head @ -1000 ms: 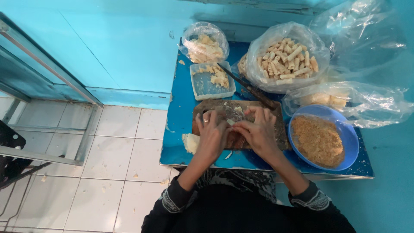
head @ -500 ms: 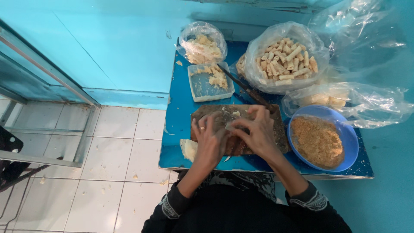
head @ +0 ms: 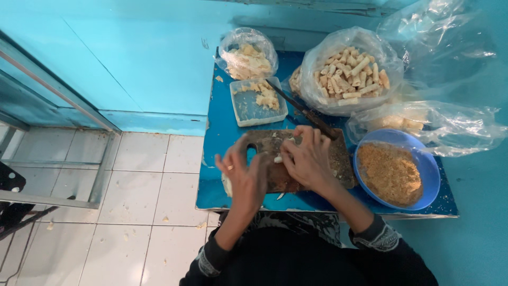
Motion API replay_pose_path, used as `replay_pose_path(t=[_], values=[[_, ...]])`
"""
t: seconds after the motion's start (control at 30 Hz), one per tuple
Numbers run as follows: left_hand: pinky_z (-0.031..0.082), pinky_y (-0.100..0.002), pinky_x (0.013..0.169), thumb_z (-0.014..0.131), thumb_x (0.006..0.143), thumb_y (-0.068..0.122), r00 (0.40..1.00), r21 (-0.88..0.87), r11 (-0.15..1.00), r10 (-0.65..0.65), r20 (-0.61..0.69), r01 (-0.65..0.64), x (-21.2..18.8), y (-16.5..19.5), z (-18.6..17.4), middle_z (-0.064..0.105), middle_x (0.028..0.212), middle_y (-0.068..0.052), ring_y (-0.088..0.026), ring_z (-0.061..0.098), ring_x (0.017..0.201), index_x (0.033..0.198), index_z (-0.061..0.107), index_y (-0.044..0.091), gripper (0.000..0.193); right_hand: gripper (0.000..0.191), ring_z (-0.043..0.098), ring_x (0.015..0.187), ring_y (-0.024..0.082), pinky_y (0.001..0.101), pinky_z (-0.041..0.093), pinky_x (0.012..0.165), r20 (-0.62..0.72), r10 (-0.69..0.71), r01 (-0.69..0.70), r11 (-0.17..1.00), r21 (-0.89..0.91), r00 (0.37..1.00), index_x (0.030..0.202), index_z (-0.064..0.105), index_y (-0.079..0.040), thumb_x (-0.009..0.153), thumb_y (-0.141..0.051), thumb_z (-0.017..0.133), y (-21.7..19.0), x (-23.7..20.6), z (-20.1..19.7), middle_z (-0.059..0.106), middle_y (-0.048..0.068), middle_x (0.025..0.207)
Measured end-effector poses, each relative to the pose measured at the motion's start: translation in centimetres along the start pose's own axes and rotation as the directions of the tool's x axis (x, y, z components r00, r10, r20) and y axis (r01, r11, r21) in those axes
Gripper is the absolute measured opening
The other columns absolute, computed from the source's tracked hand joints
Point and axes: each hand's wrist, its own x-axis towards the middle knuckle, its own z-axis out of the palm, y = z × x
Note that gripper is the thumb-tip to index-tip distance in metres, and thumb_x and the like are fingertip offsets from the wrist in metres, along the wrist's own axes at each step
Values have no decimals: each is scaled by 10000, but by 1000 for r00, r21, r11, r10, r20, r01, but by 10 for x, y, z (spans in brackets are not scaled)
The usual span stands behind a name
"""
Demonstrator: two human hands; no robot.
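Both my hands work over a dark wooden cutting board [head: 341, 161] on a small blue table [head: 219, 132]. My left hand [head: 244, 173], a ring on one finger, lies at the board's left edge with fingers spread. My right hand [head: 306, 158] rests on the board's middle, fingertips pinching a small pale piece of food [head: 277, 158] between the two hands. What lies under the palms is hidden.
A blue bowl of brown crumbs [head: 394, 172] stands right of the board. A knife [head: 301, 108] lies behind it. Further back are a rectangular plastic tub [head: 256, 100], a bag of rolled pieces [head: 349, 74] and a smaller bag [head: 247, 53]. White tiled floor [head: 132, 196] is on the left.
My hands have shifted slightly left on the board and drawn closer around the pale piece. The left hand's fingers have spread.
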Motion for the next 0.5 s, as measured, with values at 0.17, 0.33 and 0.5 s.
replay_pose_path(t=[0.17,0.33,0.5], values=[[144,-771,1112,776,879,132,995,77,994,-78,-61,82,-6,-9,-14,410,1535,-180,-402,411,1359,1068,735,128,193,257,386,1082,316,511,293,873,83,56,-54,998,-28,995,968,575,-120,947,-345,698,1,17,5,389,127,1130],[143,-769,1107,785,879,161,995,23,995,-92,-27,93,-9,-12,-14,427,1511,-171,-419,410,1355,1034,732,123,168,320,399,1082,294,516,293,914,97,91,-92,996,8,991,964,612,-123,949,-423,724,-4,25,-2,403,95,1136],[142,-765,1110,784,891,177,989,8,989,-150,4,150,-9,-17,-22,456,1492,-152,-388,421,1354,1019,739,125,145,240,424,1144,309,511,310,904,37,-72,69,996,63,997,1033,734,-196,872,-374,744,8,8,-24,452,93,1222]])
